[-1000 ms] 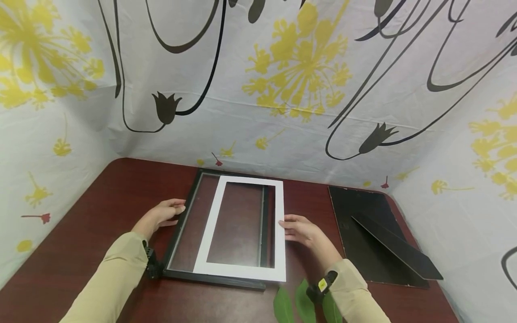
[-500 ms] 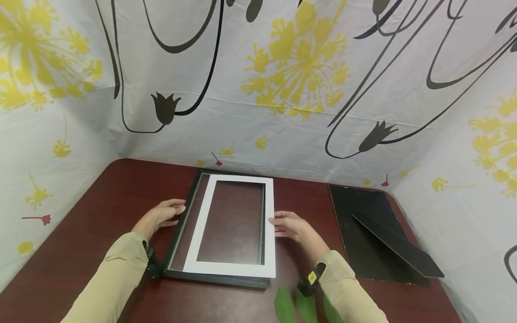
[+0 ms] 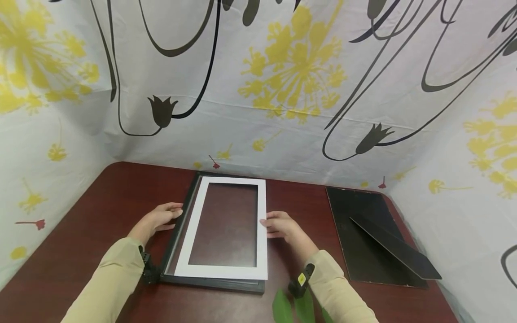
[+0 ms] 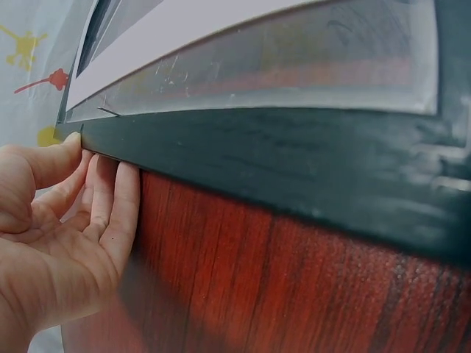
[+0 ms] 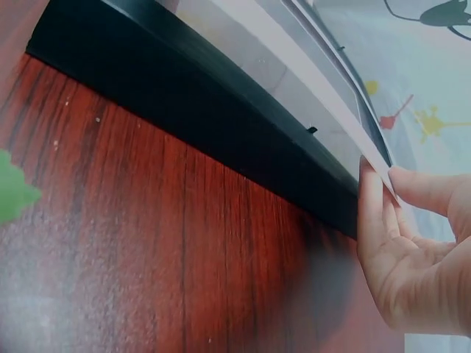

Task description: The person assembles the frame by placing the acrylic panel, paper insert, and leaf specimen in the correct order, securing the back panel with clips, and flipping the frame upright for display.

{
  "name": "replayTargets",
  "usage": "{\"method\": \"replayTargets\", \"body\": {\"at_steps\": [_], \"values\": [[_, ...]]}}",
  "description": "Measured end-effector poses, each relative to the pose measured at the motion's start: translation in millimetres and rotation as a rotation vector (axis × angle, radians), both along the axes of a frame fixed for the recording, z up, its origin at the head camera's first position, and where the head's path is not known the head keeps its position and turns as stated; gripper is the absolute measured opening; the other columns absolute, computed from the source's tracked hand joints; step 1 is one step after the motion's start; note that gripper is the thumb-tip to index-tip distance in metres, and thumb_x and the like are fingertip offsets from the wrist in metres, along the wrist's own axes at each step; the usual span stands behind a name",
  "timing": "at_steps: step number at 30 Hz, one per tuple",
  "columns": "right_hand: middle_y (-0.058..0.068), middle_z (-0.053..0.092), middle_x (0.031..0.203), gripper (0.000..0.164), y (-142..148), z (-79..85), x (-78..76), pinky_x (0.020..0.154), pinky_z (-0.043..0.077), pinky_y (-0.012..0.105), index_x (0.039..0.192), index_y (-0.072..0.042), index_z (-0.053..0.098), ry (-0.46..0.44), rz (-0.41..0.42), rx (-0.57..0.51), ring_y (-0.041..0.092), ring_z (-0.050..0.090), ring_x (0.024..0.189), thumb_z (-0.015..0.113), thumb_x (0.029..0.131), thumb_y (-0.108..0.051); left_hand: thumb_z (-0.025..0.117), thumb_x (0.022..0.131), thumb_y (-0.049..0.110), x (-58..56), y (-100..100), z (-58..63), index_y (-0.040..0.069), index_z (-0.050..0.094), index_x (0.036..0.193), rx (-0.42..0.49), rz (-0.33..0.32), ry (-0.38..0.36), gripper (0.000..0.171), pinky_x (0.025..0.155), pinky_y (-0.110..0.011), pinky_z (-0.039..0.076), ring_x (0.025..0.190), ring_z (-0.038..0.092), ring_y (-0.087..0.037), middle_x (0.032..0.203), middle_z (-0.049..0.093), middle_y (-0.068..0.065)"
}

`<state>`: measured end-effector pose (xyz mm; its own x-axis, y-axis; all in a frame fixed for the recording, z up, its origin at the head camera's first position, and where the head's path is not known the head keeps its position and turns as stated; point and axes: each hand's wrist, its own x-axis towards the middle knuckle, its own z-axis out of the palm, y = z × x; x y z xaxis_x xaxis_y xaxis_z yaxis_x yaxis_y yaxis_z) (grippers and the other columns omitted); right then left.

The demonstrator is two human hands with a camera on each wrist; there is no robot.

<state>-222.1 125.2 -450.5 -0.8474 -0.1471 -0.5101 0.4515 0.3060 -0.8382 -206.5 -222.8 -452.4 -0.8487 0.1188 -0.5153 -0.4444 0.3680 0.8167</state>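
A black picture frame (image 3: 214, 285) lies on the table with its back up, a clear pane (image 4: 294, 73) inside it. My left hand (image 3: 157, 219) holds the frame's left edge, thumb at the rim and fingers against the outer side. Between thumb and fingers my right hand (image 3: 282, 225) pinches the right edge of a white mat (image 3: 222, 272), a flat board with a rectangular window. The mat overlies the frame and covers its right rim in the head view. In the right wrist view, the mat's pinched edge stands above the black rim.
A black backing board (image 3: 351, 251) with its easel leg (image 3: 397, 246) raised lies at the right of the dark red table (image 3: 101, 215). Green leaves (image 3: 282, 307) sit by the right wrist. Small metal tabs (image 5: 312, 130) jut from the inner rim. Patterned cloth (image 3: 226, 112) surrounds the table.
My right hand has moved left with the white mat, which now lies over more of the frame. The left hand keeps its hold on the frame's left edge.
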Motion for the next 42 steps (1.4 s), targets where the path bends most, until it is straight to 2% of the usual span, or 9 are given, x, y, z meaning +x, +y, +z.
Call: {"method": "replayTargets", "body": {"at_steps": [5, 11, 17, 24, 29, 35, 42], "values": [[0.005, 0.057, 0.082, 0.034, -7.5, 2.4, 1.7, 0.064, 0.058, 0.031, 0.113, 0.004, 0.052, 0.016, -0.009, 0.029, 0.013, 0.058, 0.066, 0.063, 0.084, -0.010, 0.041, 0.098, 0.020, 2.1, 0.2, -0.7, -0.001, 0.020, 0.143, 0.003, -0.001, -0.001, 0.054, 0.098, -0.041, 0.046, 0.132, 0.028, -0.038, 0.146, 0.022, -0.025], [0.006, 0.056, 0.082, 0.037, -15.4, 6.8, 2.3, 0.059, 0.058, 0.029, 0.116, 0.006, 0.051, 0.037, 0.021, 0.098, 0.013, 0.056, 0.062, 0.063, 0.085, -0.010, 0.042, 0.098, 0.020, 3.3, 0.6, -3.0, -0.001, 0.021, 0.143, 0.006, 0.017, -0.002, 0.053, 0.097, -0.040, 0.046, 0.131, 0.032, -0.036, 0.145, 0.024, -0.025], [0.007, 0.055, 0.079, 0.033, -21.6, 10.4, 2.4, 0.055, 0.057, 0.027, 0.110, 0.008, 0.053, 0.077, 0.040, 0.168, 0.013, 0.057, 0.057, 0.064, 0.084, -0.008, 0.043, 0.097, 0.021, 3.7, 0.6, -3.6, 0.000, 0.022, 0.143, 0.004, 0.022, 0.002, 0.054, 0.096, -0.040, 0.047, 0.131, 0.031, -0.036, 0.145, 0.025, -0.024], [0.017, 0.062, 0.091, 0.035, -21.8, 15.4, 2.7, 0.058, 0.058, 0.028, 0.113, 0.012, 0.053, 0.094, 0.079, 0.236, 0.015, 0.064, 0.064, 0.060, 0.087, -0.010, 0.043, 0.097, 0.021, 2.9, 2.2, -5.5, 0.000, 0.023, 0.142, 0.007, 0.031, -0.001, 0.053, 0.096, -0.040, 0.047, 0.130, 0.033, -0.035, 0.144, 0.026, -0.024], [0.017, 0.063, 0.088, 0.034, -19.5, 19.3, 3.7, 0.058, 0.058, 0.028, 0.113, 0.012, 0.055, 0.085, 0.076, 0.227, 0.014, 0.064, 0.061, 0.059, 0.088, -0.011, 0.042, 0.098, 0.020, 2.6, 3.6, -4.9, 0.000, 0.023, 0.142, 0.007, 0.027, -0.002, 0.053, 0.098, -0.041, 0.046, 0.131, 0.031, -0.036, 0.145, 0.026, -0.024], [0.013, 0.063, 0.078, 0.028, -13.3, 20.8, 3.7, 0.059, 0.058, 0.030, 0.108, 0.010, 0.058, 0.074, 0.062, 0.156, 0.012, 0.061, 0.056, 0.057, 0.089, -0.010, 0.042, 0.098, 0.021, 2.0, 3.3, -3.0, 0.000, 0.022, 0.143, 0.010, 0.021, -0.001, 0.054, 0.099, -0.041, 0.045, 0.132, 0.030, -0.037, 0.145, 0.024, -0.025], [0.014, 0.066, 0.079, 0.026, -6.9, 20.2, 3.2, 0.061, 0.058, 0.031, 0.108, 0.009, 0.057, 0.059, 0.069, 0.117, 0.012, 0.062, 0.058, 0.053, 0.091, -0.010, 0.042, 0.098, 0.021, -0.5, 1.2, -3.8, 0.000, 0.022, 0.143, 0.003, 0.020, -0.003, 0.053, 0.099, -0.041, 0.045, 0.131, 0.031, -0.036, 0.145, 0.024, -0.025]]}}
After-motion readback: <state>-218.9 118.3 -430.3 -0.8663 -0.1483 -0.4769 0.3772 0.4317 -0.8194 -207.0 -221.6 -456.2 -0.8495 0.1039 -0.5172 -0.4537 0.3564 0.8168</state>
